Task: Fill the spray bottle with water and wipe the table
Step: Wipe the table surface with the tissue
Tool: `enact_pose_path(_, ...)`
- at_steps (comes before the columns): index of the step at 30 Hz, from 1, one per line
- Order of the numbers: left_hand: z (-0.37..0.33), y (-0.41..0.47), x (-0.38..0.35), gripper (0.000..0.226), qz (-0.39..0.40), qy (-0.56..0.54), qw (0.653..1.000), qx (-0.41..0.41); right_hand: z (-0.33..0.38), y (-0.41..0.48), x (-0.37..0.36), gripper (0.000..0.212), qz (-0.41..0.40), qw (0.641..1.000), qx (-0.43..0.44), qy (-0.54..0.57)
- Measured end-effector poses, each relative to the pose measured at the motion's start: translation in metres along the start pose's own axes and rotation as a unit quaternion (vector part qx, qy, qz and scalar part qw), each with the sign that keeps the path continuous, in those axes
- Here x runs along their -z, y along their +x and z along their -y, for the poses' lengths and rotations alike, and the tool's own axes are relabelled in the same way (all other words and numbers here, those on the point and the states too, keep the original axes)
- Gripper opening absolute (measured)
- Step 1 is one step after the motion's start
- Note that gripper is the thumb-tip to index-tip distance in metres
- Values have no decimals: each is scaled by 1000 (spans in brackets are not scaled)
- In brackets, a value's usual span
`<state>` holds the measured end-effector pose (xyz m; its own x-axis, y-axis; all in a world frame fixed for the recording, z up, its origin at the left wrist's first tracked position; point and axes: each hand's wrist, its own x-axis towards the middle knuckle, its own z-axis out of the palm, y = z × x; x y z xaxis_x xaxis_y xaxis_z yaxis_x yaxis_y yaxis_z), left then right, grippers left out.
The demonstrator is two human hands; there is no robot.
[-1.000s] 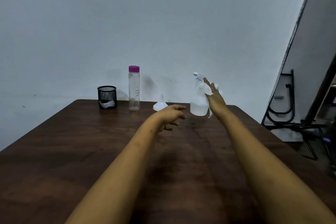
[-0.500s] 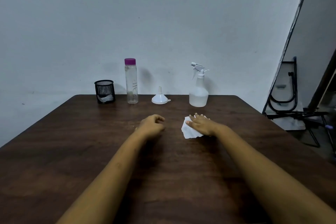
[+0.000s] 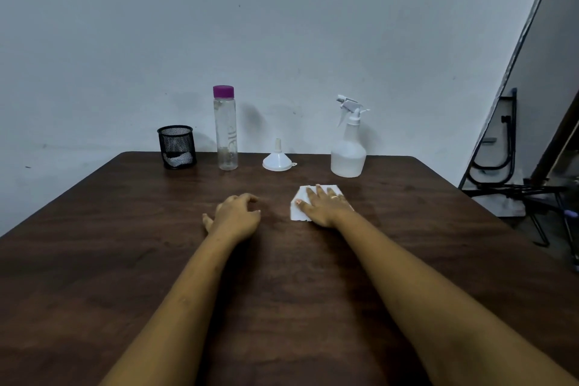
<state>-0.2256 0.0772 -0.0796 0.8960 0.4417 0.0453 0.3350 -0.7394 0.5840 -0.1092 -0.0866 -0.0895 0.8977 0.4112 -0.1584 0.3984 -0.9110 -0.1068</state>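
Two bare hands rest on the dark wooden table: right hand, just back from the white plastic spray bottle now beyond it, flattens a folded white cloth, left hand loosely curled, empty, so wiping begins.

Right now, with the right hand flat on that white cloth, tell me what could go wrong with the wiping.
1. The spray bottle stands just beyond the right hand and white cloth; a forward stroke might knock it over.
2. The funnel sits loose and light near the far edge of the table; a wide sweep could push it off.
3. The left hand rests curled beside the cloth, so a leftward stroke may run into it.
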Motion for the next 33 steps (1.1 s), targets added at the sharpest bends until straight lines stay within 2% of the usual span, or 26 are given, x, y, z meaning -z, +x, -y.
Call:
enact_pose_path(7,5,0,6,31,-27,4,1000,10,47,-48,-17,63,18,981,190,-20)
enact_pose_path(11,5,-4,4,31,-26,12,1000,1,25,-81,-20,57,23,974,223,-30)
enact_pose_path(14,6,-5,4,32,-19,16,1000,-3,-7,-79,-15,55,25,983,182,-21)
enact_pose_path(20,5,-5,3,33,-21,14,1000,-14,-76,-29,-1,56,2,1000,-25,-14)
enact_pose_path(23,7,-4,2,34,-36,16,999,-25,-66,-9,2,57,4,996,-85,2)
enact_pose_path(25,10,-3,1,35,-51,23,998,-31,-45,1,4,57,-2,996,-87,-4)
enact_pose_path(28,12,-3,1,36,-72,24,996,-42,4,15,3,56,1,999,-29,-40)
enact_pose_path(33,12,-2,1,36,-116,26,991,-62,93,-4,-14,56,-12,983,172,-59)
